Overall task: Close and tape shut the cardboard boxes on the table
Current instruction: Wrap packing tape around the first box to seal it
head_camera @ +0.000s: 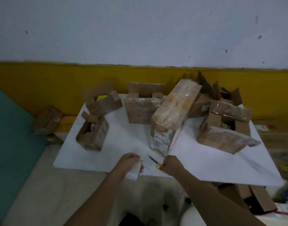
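Observation:
Several cardboard boxes stand on a low white table (pixel 205 163). A long box (pixel 172 111) in the middle is closed and covered in clear tape. Open-flapped boxes sit at the left front (pixel 92 134), the back left (pixel 102 101), the back middle (pixel 143 106) and the right (pixel 224 129). My left hand (pixel 130 162) grips a roll of clear tape (pixel 136 170) at the table's near edge. Beside it, my right hand (pixel 171 163) holds yellow-handled scissors (pixel 156 162), their dark blades pointing toward the tape.
More cardboard boxes (pixel 48 121) lie on the floor to the left by the yellow wall. Flattened cardboard (pixel 254 198) lies on the floor at the right. A teal mat (pixel 11 144) runs along the left side.

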A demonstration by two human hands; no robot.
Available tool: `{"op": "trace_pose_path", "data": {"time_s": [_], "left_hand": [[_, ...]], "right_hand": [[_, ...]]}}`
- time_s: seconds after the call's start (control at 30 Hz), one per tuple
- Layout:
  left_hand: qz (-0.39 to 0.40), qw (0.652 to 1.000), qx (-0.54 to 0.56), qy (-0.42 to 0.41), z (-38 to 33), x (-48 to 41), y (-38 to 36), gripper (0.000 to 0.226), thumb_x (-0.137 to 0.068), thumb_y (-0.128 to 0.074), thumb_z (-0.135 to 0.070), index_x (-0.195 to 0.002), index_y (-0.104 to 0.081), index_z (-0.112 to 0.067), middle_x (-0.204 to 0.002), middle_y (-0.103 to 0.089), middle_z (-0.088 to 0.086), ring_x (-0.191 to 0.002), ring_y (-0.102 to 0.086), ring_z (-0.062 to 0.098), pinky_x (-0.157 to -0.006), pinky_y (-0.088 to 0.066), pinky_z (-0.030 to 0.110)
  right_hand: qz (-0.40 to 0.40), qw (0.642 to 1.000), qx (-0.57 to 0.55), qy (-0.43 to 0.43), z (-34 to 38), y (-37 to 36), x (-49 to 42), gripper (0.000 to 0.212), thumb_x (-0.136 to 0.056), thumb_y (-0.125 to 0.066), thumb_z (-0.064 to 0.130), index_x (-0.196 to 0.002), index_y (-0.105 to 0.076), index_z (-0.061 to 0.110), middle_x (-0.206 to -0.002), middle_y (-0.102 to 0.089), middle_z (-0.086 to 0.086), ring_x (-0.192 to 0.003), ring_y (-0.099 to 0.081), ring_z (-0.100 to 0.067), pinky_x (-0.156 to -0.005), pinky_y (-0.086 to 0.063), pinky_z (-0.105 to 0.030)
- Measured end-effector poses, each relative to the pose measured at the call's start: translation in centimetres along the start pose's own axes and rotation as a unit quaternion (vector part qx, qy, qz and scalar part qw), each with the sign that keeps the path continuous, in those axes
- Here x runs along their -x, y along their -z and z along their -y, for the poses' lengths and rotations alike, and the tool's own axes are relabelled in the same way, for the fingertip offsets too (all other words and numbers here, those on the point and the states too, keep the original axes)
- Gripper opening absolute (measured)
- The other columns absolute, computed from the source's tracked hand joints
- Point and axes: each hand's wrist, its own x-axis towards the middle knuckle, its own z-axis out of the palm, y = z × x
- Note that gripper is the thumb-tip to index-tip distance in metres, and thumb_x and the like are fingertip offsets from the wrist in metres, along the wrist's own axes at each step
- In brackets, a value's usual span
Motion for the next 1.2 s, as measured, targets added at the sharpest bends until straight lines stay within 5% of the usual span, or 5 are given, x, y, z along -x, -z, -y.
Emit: {"op": "trace_pose_path", "data": {"time_s": [0.3,0.6,0.87,1.0,1.2], "left_hand": [[-0.059,0.994,0.088,0.017,2.0,-0.7,2.8,0.011,-0.097,-0.053,-0.006,-0.106,-0.06,-0.004,-0.08,-0.07,0.028,-0.068,-0.068,0.036,-0.077,-0.057,0.051],[-0.05,0.988,0.143,0.034,0.5,0.4,4.3,0.011,-0.091,-0.048,0.005,-0.092,-0.058,0.004,-0.084,-0.062,0.03,-0.067,-0.062,0.035,-0.072,-0.056,0.048],[-0.055,0.996,0.068,0.024,2.1,0.7,5.4,0.041,-0.095,-0.046,-0.001,-0.132,-0.043,-0.018,-0.092,-0.064,0.012,-0.067,-0.069,0.026,-0.065,-0.059,0.033],[-0.101,0.987,-0.118,-0.039,5.1,-1.0,5.5,0.062,-0.097,-0.055,-0.025,-0.152,-0.027,-0.022,-0.143,-0.049,0.013,-0.118,-0.056,0.026,-0.1,-0.047,0.036],[-0.205,0.965,-0.161,-0.024,9.8,-3.6,4.4,0.061,-0.099,-0.053,-0.039,-0.152,-0.03,-0.021,-0.142,-0.052,0.012,-0.126,-0.052,0.025,-0.097,-0.04,0.027]], "right_hand": [[-0.004,0.992,-0.112,0.054,7.4,-1.5,-2.6,0.039,-0.104,-0.042,0.031,-0.134,-0.057,0.011,-0.138,-0.056,-0.006,-0.124,-0.053,-0.023,-0.102,-0.035,-0.025],[0.001,0.965,-0.228,0.133,11.6,-3.7,-1.5,0.023,-0.091,-0.066,0.041,-0.088,-0.074,0.019,-0.073,-0.069,0.01,-0.066,-0.059,0.003,-0.062,-0.041,-0.009],[-0.059,0.987,-0.112,0.102,13.9,-4.8,-2.0,0.022,-0.095,-0.06,0.032,-0.078,-0.061,0.018,-0.073,-0.066,-0.001,-0.069,-0.064,-0.014,-0.064,-0.051,-0.028],[-0.074,0.99,-0.057,0.102,13.8,-6.5,-2.6,0.022,-0.098,-0.055,0.031,-0.085,-0.06,0.014,-0.079,-0.062,-0.001,-0.076,-0.061,-0.016,-0.068,-0.048,-0.03],[-0.103,0.985,-0.085,0.109,13.1,-8.2,-4.1,0.013,-0.095,-0.058,0.022,-0.082,-0.059,0.021,-0.084,-0.061,0.012,-0.078,-0.058,-0.008,-0.065,-0.039,-0.026]]}}
